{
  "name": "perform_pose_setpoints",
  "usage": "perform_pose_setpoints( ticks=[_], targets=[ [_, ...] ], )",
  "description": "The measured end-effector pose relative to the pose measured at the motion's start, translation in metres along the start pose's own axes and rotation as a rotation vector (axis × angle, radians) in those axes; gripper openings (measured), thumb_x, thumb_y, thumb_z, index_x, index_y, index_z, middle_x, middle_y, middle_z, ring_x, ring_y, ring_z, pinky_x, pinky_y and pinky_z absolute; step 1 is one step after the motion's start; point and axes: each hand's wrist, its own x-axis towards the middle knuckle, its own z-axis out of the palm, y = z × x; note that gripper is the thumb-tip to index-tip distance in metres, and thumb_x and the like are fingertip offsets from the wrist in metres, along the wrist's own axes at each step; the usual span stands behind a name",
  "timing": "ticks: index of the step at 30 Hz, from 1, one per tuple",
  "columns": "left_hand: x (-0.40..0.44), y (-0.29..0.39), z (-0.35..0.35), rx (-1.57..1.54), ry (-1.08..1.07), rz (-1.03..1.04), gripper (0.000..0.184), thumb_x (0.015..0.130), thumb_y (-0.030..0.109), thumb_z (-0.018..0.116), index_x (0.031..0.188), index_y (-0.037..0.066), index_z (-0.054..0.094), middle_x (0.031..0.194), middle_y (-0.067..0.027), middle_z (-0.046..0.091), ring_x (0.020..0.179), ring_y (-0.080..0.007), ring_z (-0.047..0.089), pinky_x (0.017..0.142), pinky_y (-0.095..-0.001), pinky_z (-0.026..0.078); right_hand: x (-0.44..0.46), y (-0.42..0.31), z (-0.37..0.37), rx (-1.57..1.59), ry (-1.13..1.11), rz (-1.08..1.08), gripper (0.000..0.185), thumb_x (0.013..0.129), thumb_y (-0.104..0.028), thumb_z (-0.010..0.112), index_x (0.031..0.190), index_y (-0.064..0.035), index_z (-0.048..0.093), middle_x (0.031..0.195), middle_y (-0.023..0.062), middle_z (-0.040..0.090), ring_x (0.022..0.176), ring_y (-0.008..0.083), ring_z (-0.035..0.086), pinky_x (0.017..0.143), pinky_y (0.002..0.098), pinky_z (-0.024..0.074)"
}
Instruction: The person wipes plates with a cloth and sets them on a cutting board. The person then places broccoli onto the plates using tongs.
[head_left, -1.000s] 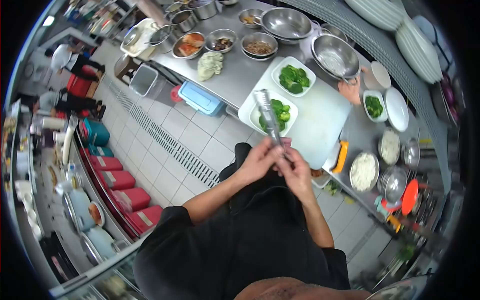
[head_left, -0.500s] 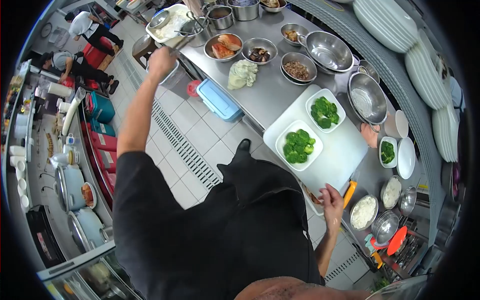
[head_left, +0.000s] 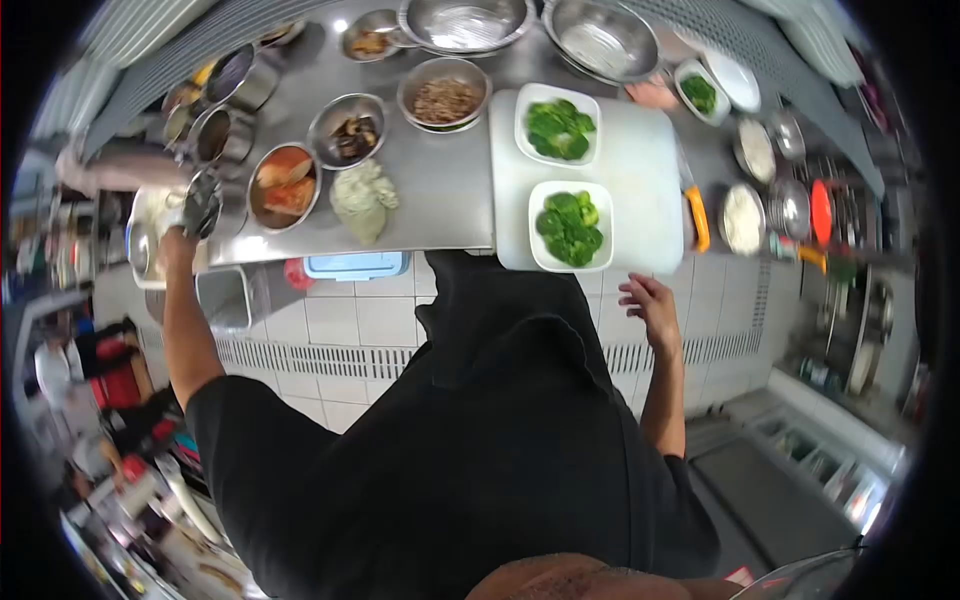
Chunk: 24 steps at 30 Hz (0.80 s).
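At the counter's left end, my left hand (head_left: 178,246) looks closed round something silvery, too blurred to name, beside a white tub (head_left: 138,262) and a dark-centred metal vessel (head_left: 203,203). My right hand (head_left: 652,308) hangs empty, fingers apart, just below the front edge of the white cutting board (head_left: 645,190). Two square white dishes stand on the board, one behind the other, with broccoli in the rear dish (head_left: 560,130) and in the front dish (head_left: 570,228). A yellow-handled tool (head_left: 697,218) lies at the board's right side.
Metal bowls hold orange-red food (head_left: 286,190), dark pieces (head_left: 352,135) and brown bits (head_left: 444,98). A crumpled cloth (head_left: 363,200) lies near the edge. Bowls of white food (head_left: 743,220) stand right. Another person's hand (head_left: 652,92) is behind the board; co-workers (head_left: 75,370) are lower left.
The long metallic tool that both my hands held has left the middle with my left hand, which swung far left. My right hand let go and opened. The view has turned left.
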Motion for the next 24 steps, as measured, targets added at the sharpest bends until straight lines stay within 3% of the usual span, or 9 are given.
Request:
perform_pose_setpoints(
  ticks=[5, 7, 8, 9, 11, 14, 17, 21, 24],
  targets=[
    [-0.083, 0.091, -0.06, -0.095, 0.539, -0.16, 0.038, 0.088, 0.04, 0.067, 0.104, 0.005, 0.072, 0.093, -0.021, 0.071, 0.089, -0.0399, 0.068, 0.075, -0.049, 0.053, -0.01, 0.041, 0.007, 0.085, 0.099, 0.057, 0.042, 0.096, -0.024, 0.062, 0.128, 0.0024, 0.058, 0.104, 0.0114, 0.07, 0.08, 0.0157, 0.067, 0.064, 0.025, 0.0505],
    [-0.109, 0.117, -0.013, -0.602, 0.389, -0.152, 0.041, 0.093, 0.039, 0.062, 0.104, 0.0, 0.071, 0.084, -0.0175, 0.071, 0.077, -0.0292, 0.069, 0.071, -0.0425, 0.053, -0.017, 0.058, 0.01, 0.126, 0.135, 0.145, 0.04, 0.097, -0.023, 0.061, 0.127, 0.0037, 0.059, 0.104, 0.0138, 0.071, 0.08, 0.0173, 0.067, 0.064, 0.0262, 0.0511],
    [-0.124, 0.146, -0.003, -0.9, 0.157, -0.318, 0.043, 0.095, 0.04, 0.062, 0.108, 0.0, 0.071, 0.088, -0.0124, 0.071, 0.076, -0.0207, 0.067, 0.068, -0.0385, 0.054, -0.02, 0.071, 0.011, 0.158, 0.136, 0.174, 0.04, 0.097, -0.024, 0.061, 0.127, 0.0033, 0.059, 0.104, 0.0144, 0.071, 0.08, 0.0175, 0.067, 0.063, 0.0262, 0.0511],
    [-0.13, 0.167, 0.02, -1.364, 0.013, -0.425, 0.046, 0.095, 0.036, 0.063, 0.121, -0.001, 0.065, 0.095, -0.0119, 0.07, 0.077, -0.0186, 0.066, 0.068, -0.034, 0.057, -0.021, 0.086, 0.012, 0.191, 0.139, 0.202, 0.039, 0.097, -0.024, 0.061, 0.126, 0.003, 0.06, 0.105, 0.0149, 0.071, 0.079, 0.0176, 0.067, 0.062, 0.0263, 0.0512],
    [-0.132, 0.195, 0.042, -1.649, 0.055, -0.46, 0.045, 0.09, 0.022, 0.069, 0.125, -0.005, 0.057, 0.109, -0.0181, 0.062, 0.08, -0.0236, 0.066, 0.069, -0.0318, 0.061, -0.025, 0.114, 0.011, 0.211, 0.138, 0.253, 0.037, 0.096, -0.023, 0.063, 0.123, 0.0026, 0.061, 0.103, 0.0148, 0.071, 0.075, 0.0174, 0.068, 0.06, 0.0257, 0.0514],
    [-0.144, 0.228, 0.006, -1.392, 0.225, -0.556, 0.05, 0.085, 0.006, 0.07, 0.127, -0.008, 0.045, 0.117, -0.0212, 0.052, 0.086, -0.0297, 0.066, 0.068, -0.0352, 0.065, -0.033, 0.143, 0.011, 0.27, 0.149, 0.306, 0.031, 0.095, -0.02, 0.064, 0.117, 0.0016, 0.062, 0.098, 0.013, 0.071, 0.073, 0.0177, 0.068, 0.056, 0.0258, 0.0515],
    [-0.127, 0.222, 0.04, -1.534, 0.226, -0.633, 0.053, 0.08, -0.003, 0.067, 0.125, -0.007, 0.038, 0.12, -0.0202, 0.044, 0.092, -0.0336, 0.066, 0.064, -0.0394, 0.067, -0.04, 0.155, 0.018, 0.33, 0.18, 0.316, 0.027, 0.094, -0.018, 0.064, 0.113, 0.0005, 0.062, 0.094, 0.0124, 0.071, 0.071, 0.018, 0.069, 0.055, 0.0266, 0.053],
    [-0.075, 0.225, 0.05, -1.834, -0.043, -0.681, 0.052, 0.082, -0.006, 0.056, 0.129, -0.008, 0.035, 0.121, -0.026, 0.051, 0.097, -0.0368, 0.066, 0.064, -0.0419, 0.067, -0.053, 0.17, 0.027, 0.294, 0.108, 0.234, 0.023, 0.094, -0.017, 0.062, 0.11, -0.0001, 0.061, 0.092, 0.0123, 0.071, 0.072, 0.0185, 0.069, 0.056, 0.028, 0.055],
    [-0.042, 0.24, 0.039, -1.843, 0.004, -0.583, 0.052, 0.081, -0.008, 0.053, 0.129, -0.011, 0.034, 0.122, -0.0281, 0.053, 0.094, -0.0373, 0.067, 0.063, -0.0421, 0.066, -0.062, 0.158, 0.046, 0.281, 0.183, 0.316, 0.023, 0.095, -0.015, 0.059, 0.113, 0.0001, 0.06, 0.092, 0.0123, 0.071, 0.072, 0.0184, 0.068, 0.057, 0.0285, 0.0555]
  ],
)
